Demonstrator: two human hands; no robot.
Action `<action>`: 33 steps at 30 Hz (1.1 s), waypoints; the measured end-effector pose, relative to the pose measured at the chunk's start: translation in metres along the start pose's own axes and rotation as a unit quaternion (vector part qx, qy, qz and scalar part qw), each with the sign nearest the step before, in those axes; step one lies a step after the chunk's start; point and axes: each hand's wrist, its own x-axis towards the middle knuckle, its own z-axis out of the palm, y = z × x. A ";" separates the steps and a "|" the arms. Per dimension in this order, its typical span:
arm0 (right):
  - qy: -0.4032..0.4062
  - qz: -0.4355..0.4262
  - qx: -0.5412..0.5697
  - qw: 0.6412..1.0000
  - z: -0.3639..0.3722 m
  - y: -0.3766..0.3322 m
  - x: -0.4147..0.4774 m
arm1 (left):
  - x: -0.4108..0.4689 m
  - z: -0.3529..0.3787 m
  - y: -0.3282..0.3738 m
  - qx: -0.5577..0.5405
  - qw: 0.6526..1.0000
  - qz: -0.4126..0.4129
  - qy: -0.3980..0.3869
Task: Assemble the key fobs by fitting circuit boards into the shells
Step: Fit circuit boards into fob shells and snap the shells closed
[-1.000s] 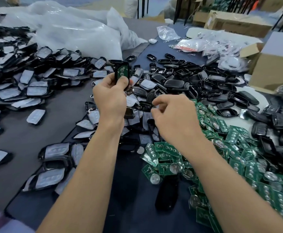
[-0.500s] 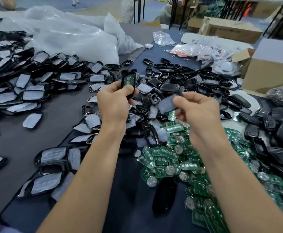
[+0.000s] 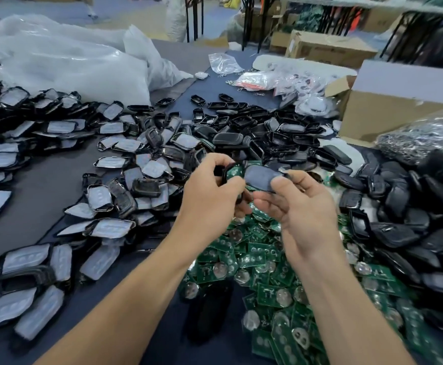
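- Hands close together: your left hand point(image 3: 210, 198) curls its fingers round a black plastic fob shell point(image 3: 225, 174), with a green circuit board point(image 3: 235, 171) seated inside it.
- Your right hand point(image 3: 304, 209) pinches a dark grey oval cover point(image 3: 260, 177) between thumb and fingertips, its left end over the board.
- A heap of loose green boards point(image 3: 257, 259) lies below your fingers.

Can see only the upper end of the shell point(image 3: 231, 172), with a patch of green board; rest covered by the left hand point(image 3: 210, 198). Cannot tell whether the grey piece point(image 3: 261, 177) pinched by the right hand point(image 3: 303, 214) touches it. Smeared into blur near the bottom edge: circuit boards point(image 3: 281, 299) and a dark, possibly shell-shaped lump point(image 3: 210, 312). Cut off at the right edge: cardboard box point(image 3: 399, 106).
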 end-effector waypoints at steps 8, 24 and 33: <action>0.049 -0.050 -0.040 0.997 -0.007 0.004 0.002 | 0.003 0.005 -0.004 -0.025 0.999 -0.022 -0.032; -0.100 0.025 -0.033 0.994 -0.024 -0.002 0.007 | 0.008 -0.003 -0.003 -0.017 0.998 -0.036 -0.040; -0.221 0.208 -0.052 0.952 -0.043 -0.017 0.010 | 0.013 -0.018 -0.001 0.016 0.986 0.010 -0.167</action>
